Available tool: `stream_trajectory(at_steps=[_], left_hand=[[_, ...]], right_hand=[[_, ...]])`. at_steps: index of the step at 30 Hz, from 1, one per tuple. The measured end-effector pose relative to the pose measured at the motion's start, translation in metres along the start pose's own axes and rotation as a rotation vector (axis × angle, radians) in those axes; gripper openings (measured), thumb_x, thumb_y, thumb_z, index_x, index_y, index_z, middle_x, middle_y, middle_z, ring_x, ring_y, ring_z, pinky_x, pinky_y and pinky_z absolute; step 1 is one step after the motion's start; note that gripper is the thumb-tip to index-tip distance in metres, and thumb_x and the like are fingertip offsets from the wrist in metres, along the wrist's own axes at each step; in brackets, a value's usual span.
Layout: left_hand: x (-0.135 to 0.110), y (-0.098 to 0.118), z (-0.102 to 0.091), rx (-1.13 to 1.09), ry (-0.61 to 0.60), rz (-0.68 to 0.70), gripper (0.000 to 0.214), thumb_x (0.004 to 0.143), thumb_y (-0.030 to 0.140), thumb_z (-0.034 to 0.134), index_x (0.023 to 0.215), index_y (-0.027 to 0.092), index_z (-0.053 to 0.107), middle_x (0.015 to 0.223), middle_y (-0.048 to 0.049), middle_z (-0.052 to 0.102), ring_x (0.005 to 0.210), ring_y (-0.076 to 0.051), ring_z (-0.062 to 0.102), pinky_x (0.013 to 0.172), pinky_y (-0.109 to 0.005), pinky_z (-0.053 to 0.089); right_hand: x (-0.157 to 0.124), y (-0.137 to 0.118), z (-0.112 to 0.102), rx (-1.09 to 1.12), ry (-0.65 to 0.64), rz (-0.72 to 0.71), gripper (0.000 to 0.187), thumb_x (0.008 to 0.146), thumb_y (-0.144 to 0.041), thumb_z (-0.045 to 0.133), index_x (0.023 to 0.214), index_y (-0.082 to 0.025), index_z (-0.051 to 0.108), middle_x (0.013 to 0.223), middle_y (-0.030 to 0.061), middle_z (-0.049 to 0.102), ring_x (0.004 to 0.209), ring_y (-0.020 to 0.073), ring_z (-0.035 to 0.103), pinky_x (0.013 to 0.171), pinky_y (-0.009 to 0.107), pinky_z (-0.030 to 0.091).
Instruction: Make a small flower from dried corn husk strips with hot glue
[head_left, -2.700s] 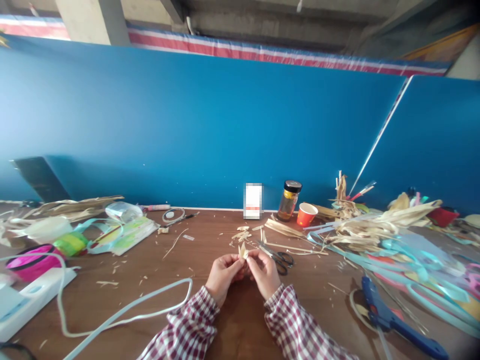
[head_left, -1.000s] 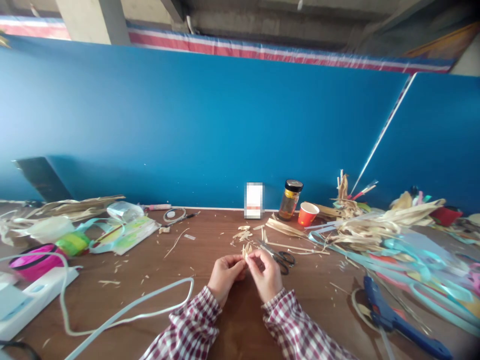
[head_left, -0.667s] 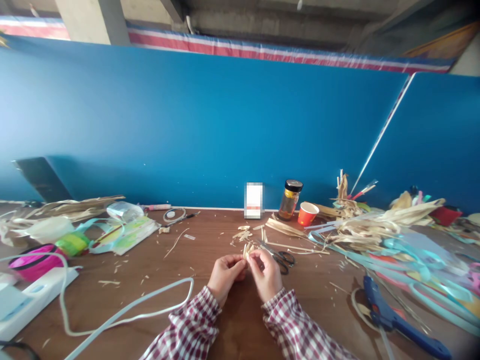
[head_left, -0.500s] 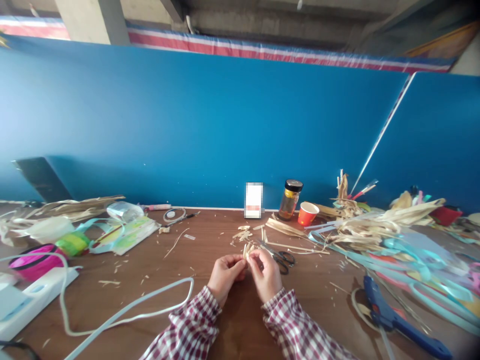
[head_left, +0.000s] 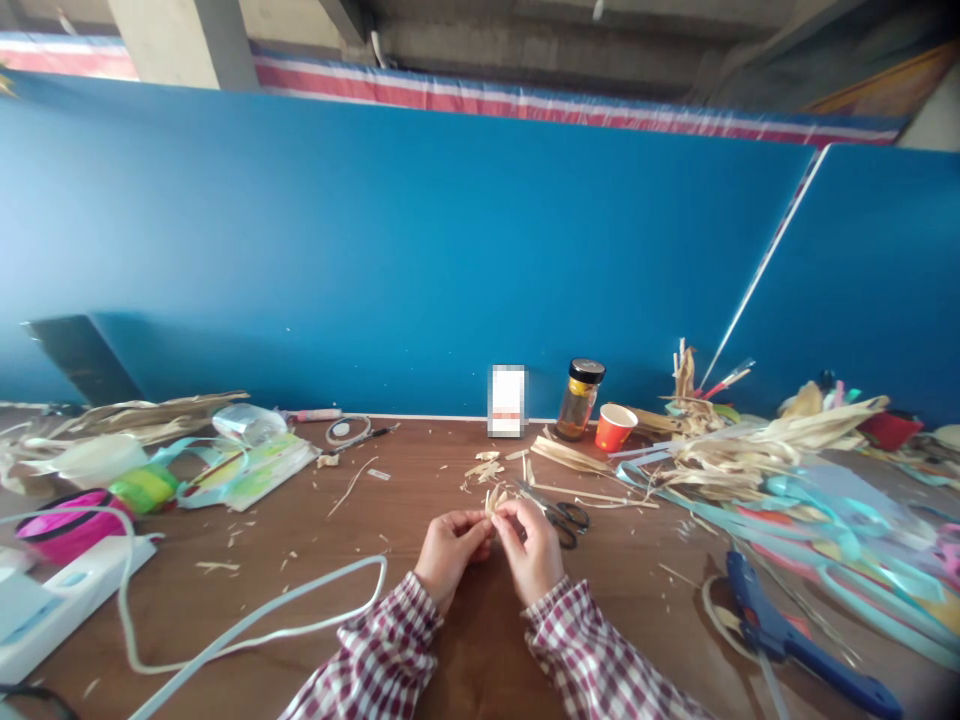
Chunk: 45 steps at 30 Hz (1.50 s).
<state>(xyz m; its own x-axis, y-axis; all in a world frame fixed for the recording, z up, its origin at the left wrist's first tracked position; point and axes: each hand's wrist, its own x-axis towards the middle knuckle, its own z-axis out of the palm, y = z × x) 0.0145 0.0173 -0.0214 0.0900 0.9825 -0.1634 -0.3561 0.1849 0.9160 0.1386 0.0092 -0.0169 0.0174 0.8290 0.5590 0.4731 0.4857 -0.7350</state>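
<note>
Between my two hands stands a small bundle of pale corn husk strips, fanned out at the top. My left hand pinches it low down from the left, thumb against fingers. From the other side my right hand grips it with thumb and forefinger. The fingertips of both hands nearly meet, and they hide the bundle's lower end. Just beyond my right hand lie black-handled scissors, their blades partly covered by it. Cut husk scraps are scattered behind the bundle.
A lidded jar and a red paper cup stand by the blue partition. Husks and ribbons heap on the right, near a blue glue gun. A white cable loops left of my arm, beside a power strip.
</note>
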Motion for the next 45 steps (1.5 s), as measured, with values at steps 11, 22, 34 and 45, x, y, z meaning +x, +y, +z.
stream_trajectory(at_steps=[11, 22, 34, 45], left_hand=[[-0.0009, 0.0012, 0.0006, -0.013, 0.001, 0.016, 0.030, 0.052, 0.033, 0.079, 0.068, 0.009, 0.069, 0.057, -0.0018, 0.062, 0.048, -0.007, 0.051, 0.051, -0.019, 0.044], [-0.0015, 0.0048, 0.0000, -0.104, 0.007, -0.014, 0.028, 0.054, 0.029, 0.079, 0.068, 0.009, 0.067, 0.060, -0.0020, 0.062, 0.049, -0.006, 0.051, 0.051, -0.018, 0.044], [-0.0011, 0.0036, 0.0009, -0.078, 0.014, -0.006, 0.030, 0.053, 0.031, 0.079, 0.070, 0.009, 0.068, 0.059, -0.0024, 0.062, 0.049, -0.006, 0.051, 0.051, -0.018, 0.045], [-0.0005, 0.0024, -0.0005, -0.075, -0.009, -0.009, 0.028, 0.055, 0.030, 0.079, 0.070, 0.009, 0.069, 0.060, -0.0022, 0.063, 0.049, -0.005, 0.052, 0.051, -0.016, 0.044]], right_hand=[[0.0003, -0.0004, 0.0001, 0.012, -0.006, 0.001, 0.013, 0.084, -0.020, 0.050, 0.077, -0.020, 0.061, 0.076, 0.0033, 0.063, 0.070, 0.0166, 0.058, 0.063, 0.027, 0.047], [-0.0002, -0.0032, 0.0020, 0.026, 0.051, 0.071, 0.008, 0.081, -0.026, 0.055, 0.078, -0.019, 0.056, 0.072, 0.0028, 0.061, 0.062, 0.0151, 0.057, 0.059, 0.026, 0.048], [0.0023, -0.0028, 0.0040, 0.079, 0.030, 0.116, 0.009, 0.078, -0.027, 0.056, 0.076, -0.018, 0.058, 0.069, 0.0045, 0.065, 0.056, 0.0157, 0.060, 0.052, 0.024, 0.049], [0.0031, -0.0049, 0.0021, 0.093, 0.011, 0.139, 0.014, 0.080, -0.028, 0.052, 0.073, -0.017, 0.059, 0.065, 0.0047, 0.065, 0.057, 0.0169, 0.060, 0.054, 0.026, 0.050]])
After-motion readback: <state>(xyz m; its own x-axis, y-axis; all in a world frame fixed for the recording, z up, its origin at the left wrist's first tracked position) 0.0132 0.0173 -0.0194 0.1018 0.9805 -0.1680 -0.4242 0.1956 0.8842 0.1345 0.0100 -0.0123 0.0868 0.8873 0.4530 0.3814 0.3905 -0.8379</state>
